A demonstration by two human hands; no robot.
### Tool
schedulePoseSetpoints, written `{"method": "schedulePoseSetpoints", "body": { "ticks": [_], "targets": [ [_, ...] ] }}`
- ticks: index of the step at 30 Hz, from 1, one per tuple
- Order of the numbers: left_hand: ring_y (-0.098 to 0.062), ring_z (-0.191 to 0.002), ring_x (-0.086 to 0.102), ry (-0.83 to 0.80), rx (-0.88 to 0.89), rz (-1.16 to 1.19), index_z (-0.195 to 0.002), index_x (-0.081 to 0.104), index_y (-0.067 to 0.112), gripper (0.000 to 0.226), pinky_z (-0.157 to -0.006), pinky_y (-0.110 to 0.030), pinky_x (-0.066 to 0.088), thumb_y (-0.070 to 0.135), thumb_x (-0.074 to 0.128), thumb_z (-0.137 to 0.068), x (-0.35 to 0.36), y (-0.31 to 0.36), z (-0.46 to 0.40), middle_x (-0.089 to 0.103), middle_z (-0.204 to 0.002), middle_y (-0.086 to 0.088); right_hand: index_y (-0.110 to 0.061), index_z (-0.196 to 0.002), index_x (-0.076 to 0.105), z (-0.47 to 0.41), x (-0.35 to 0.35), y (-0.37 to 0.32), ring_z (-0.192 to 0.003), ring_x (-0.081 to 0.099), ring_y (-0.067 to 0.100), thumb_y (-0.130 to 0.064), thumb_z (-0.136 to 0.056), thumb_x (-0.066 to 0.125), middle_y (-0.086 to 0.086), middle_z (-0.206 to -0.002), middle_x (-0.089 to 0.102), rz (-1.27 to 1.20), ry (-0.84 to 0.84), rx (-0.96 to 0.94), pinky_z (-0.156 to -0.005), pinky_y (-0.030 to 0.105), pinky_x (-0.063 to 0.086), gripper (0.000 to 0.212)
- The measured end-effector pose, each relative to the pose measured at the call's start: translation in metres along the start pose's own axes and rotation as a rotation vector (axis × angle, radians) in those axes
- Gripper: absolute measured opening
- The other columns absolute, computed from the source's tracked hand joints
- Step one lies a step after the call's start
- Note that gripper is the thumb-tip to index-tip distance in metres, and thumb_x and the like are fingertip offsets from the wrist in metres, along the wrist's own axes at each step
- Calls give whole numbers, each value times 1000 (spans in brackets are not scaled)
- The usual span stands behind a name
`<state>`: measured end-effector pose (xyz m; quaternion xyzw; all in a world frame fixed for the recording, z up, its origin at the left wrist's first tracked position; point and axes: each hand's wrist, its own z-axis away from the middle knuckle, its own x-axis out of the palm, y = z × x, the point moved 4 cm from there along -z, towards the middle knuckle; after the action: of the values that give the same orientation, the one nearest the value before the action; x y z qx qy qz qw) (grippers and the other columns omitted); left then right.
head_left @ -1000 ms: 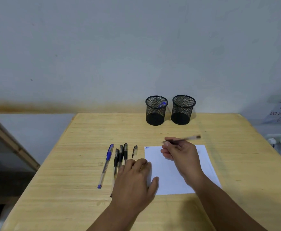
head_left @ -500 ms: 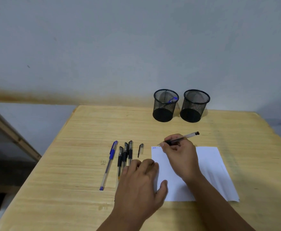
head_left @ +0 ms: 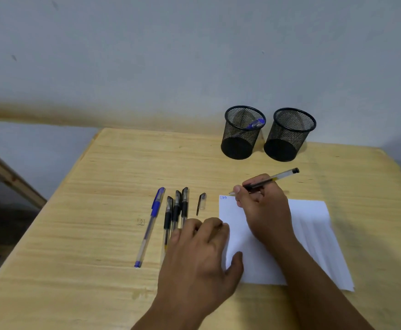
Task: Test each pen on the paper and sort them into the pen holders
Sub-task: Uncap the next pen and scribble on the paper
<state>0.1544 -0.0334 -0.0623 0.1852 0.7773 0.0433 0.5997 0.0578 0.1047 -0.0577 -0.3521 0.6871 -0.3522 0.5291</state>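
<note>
My right hand (head_left: 263, 210) grips an uncapped black pen (head_left: 273, 179) with its tip at the top left corner of the white paper (head_left: 313, 234), beside a small blue scribble (head_left: 223, 197). My left hand (head_left: 199, 256) lies flat, fingers apart, on the paper's left edge and over the lower ends of three black capped pens (head_left: 176, 208). A blue capped pen (head_left: 150, 222) lies left of them. A loose pen cap (head_left: 201, 202) rests between the pens and the paper. Two black mesh pen holders stand at the back: the left holder (head_left: 241, 133) contains a blue pen, the right holder (head_left: 288, 135) looks empty.
The wooden table (head_left: 99, 186) stands against a grey wall. A slanted wooden frame (head_left: 11, 177) leans beyond the table's left edge. A small ink mark (head_left: 141, 221) sits on the wood left of the blue pen.
The camera has tilted down and shifted, so the holders appear farther right. My right hand has lowered the pen tip to the paper's top left corner. My left hand stays pressed on the paper.
</note>
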Motion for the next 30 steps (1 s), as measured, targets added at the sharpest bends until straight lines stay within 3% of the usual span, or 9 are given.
{"method": "schedulePoseSetpoints", "body": {
  "ticks": [2,5,7,16,22,27,30],
  "targets": [
    [-22,-96,54,22,15,14,-107,65,26,40,-74,-38,42,53,57,-79,0,-1,0,61,-112,12,-21,-85,60,-5,1,2,-70,71,11,-25,-89,70,-6,-73,71,-28,-4,35,-72,36,59,12],
    [-21,-97,54,52,28,23,-108,66,25,41,-75,-38,42,54,59,-78,0,-1,0,62,-112,11,-20,-88,60,-10,0,-1,-68,65,-1,-24,-88,71,-17,-66,63,43,32,-11,-63,7,46,12],
    [-22,-96,55,63,30,30,-107,66,25,42,-74,-38,42,55,60,-78,1,-1,-1,62,-112,12,-20,-87,60,-13,0,-1,-69,64,-3,-23,-88,71,-16,-64,63,37,30,-1,-60,2,43,12],
    [-21,-95,56,60,14,43,-110,67,26,49,-73,-39,46,59,59,-75,3,-3,-3,62,-114,13,-20,-87,61,-18,3,5,-71,66,0,-21,-87,72,-12,-71,68,16,-70,-11,-63,4,47,11],
    [-20,-94,56,55,14,33,-107,68,27,47,-72,-38,45,59,60,-73,2,-2,-4,61,-113,15,-24,-83,60,-21,0,7,-75,71,11,-17,-86,72,-5,-78,72,-43,-50,11,-71,24,56,15],
    [-20,-94,56,38,-4,36,-108,68,27,49,-74,-39,47,60,59,-73,1,-2,-5,62,-113,14,-20,-88,63,-13,-8,-6,-78,67,3,-13,-85,73,-11,-79,69,-57,51,-90,-69,7,50,13],
    [-20,-94,55,32,-4,37,-107,67,27,48,-73,-39,46,60,59,-73,1,-1,-4,61,-112,15,-21,-87,65,-11,-7,-11,-75,68,4,-17,-85,74,-10,-78,70,-64,32,-78,-68,10,53,10]
  ]
}}
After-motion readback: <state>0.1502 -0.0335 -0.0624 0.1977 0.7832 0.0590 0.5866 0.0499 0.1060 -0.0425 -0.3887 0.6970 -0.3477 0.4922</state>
